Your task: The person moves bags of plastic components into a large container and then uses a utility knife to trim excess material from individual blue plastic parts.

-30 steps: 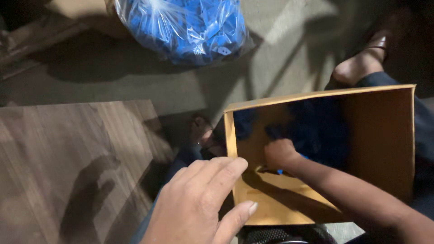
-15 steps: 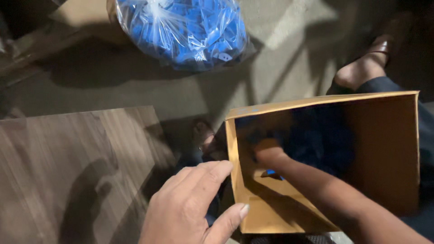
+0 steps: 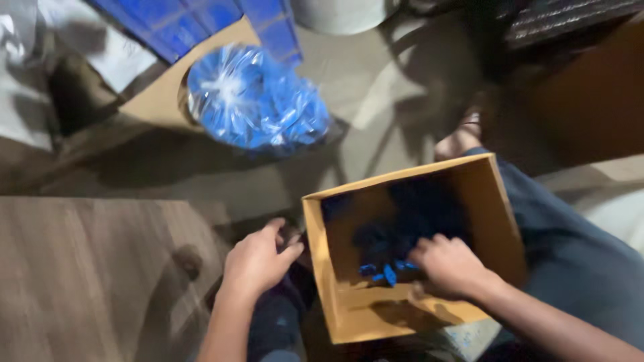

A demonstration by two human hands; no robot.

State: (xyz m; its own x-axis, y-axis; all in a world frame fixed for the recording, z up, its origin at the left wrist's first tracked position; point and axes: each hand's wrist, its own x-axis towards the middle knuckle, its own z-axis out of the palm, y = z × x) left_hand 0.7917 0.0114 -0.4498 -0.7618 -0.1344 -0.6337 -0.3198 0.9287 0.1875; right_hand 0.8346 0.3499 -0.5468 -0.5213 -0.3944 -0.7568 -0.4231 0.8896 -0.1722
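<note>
Small blue pieces (image 3: 386, 271) lie in a heap on the bottom of an open cardboard box (image 3: 483, 201), which rests across the lap of a seated person in dark trousers (image 3: 570, 248). The right hand (image 3: 448, 267) is down inside the box, fingers curled over the near edge of the heap and touching several pieces; whether it has closed on any of them cannot be told, since the box interior is dark and the fingertips are partly hidden. The left hand (image 3: 258, 261) sits just outside the box's left wall, fingers loosely bent, thumb toward the cardboard, holding nothing that can be seen; it is at or just beside the wall rather than clearly gripping it.

Judged from how things lie, the sorting or gathering is somewhere in its middle: the box holds only a modest heap, with much bare cardboard showing toward its near side, and nothing blue has been set out on the wooden worktop (image 3: 87, 275) at the left.

Beyond the box, on the concrete floor (image 3: 376, 100), a clear plastic bag (image 3: 258, 100) stuffed with similar blue pieces stands full and apparently tied at the top. Behind it lie a flat sheet of cardboard (image 3: 154, 100) and a blue crate (image 3: 201, 17). A bare foot (image 3: 459, 137) shows past the box's far corner.
</note>
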